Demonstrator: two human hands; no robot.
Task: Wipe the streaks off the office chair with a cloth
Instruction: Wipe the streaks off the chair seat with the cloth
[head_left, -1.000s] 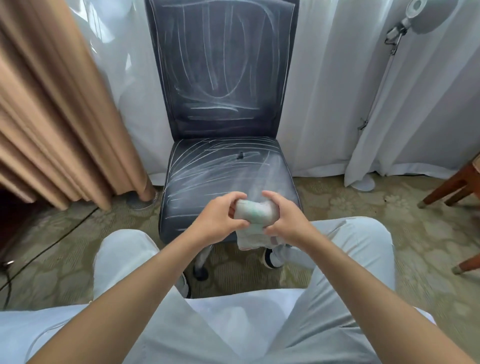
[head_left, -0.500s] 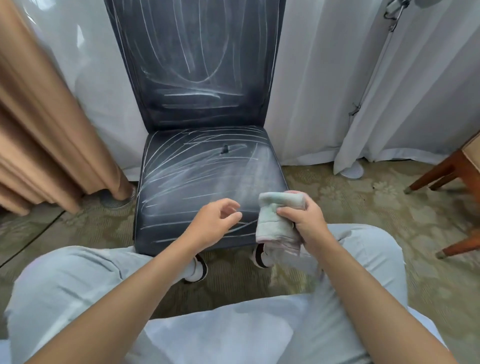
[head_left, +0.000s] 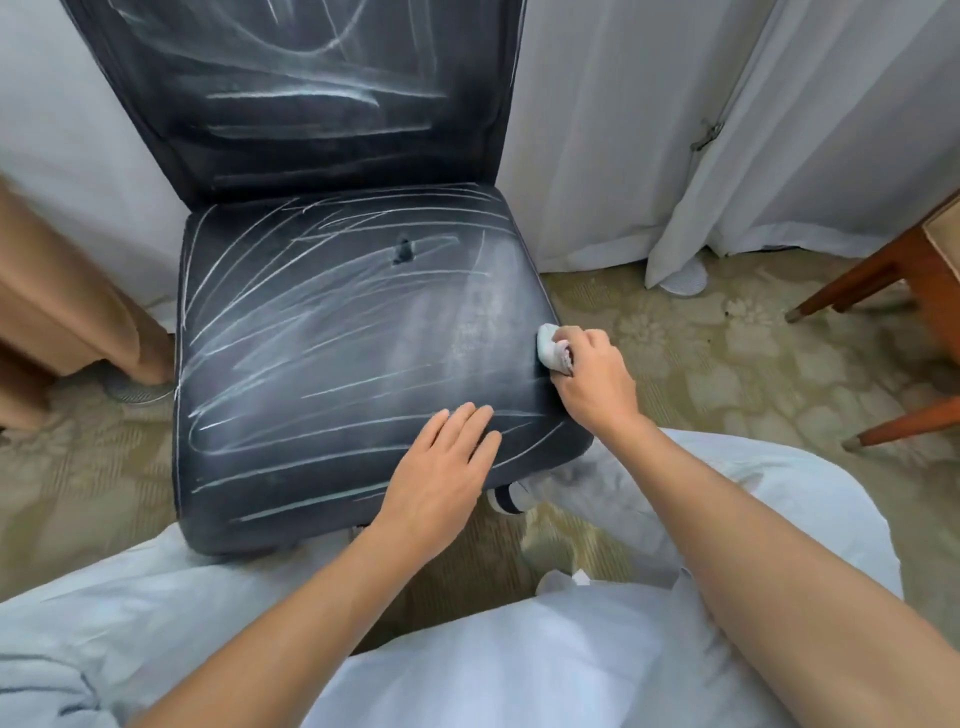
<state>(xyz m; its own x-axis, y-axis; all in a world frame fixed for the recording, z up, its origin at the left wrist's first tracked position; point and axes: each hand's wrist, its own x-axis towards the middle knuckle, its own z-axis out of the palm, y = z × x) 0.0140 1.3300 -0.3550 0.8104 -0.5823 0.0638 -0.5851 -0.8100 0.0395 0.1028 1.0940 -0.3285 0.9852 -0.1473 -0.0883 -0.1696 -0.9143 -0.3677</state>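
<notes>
A dark office chair (head_left: 322, 353) stands in front of me, its seat and backrest covered in white chalk-like streaks. My right hand (head_left: 592, 374) grips a small folded pale cloth (head_left: 546, 345) and presses it against the seat's right edge. My left hand (head_left: 441, 478) lies flat with straight fingers on the front right part of the seat. A small dark tear or mark (head_left: 402, 252) sits near the back of the seat. The seat's right portion looks smeared and hazy.
White curtains (head_left: 649, 130) hang behind and right of the chair, a tan drape (head_left: 62, 301) on the left. Wooden furniture legs (head_left: 883, 291) stand at the right on patterned carpet (head_left: 727, 364). My knees in light trousers flank the chair's front.
I have leaned closer to the chair. My right hand carried the cloth from in front of me to the seat's right edge. My left hand let go and settled flat on the seat.
</notes>
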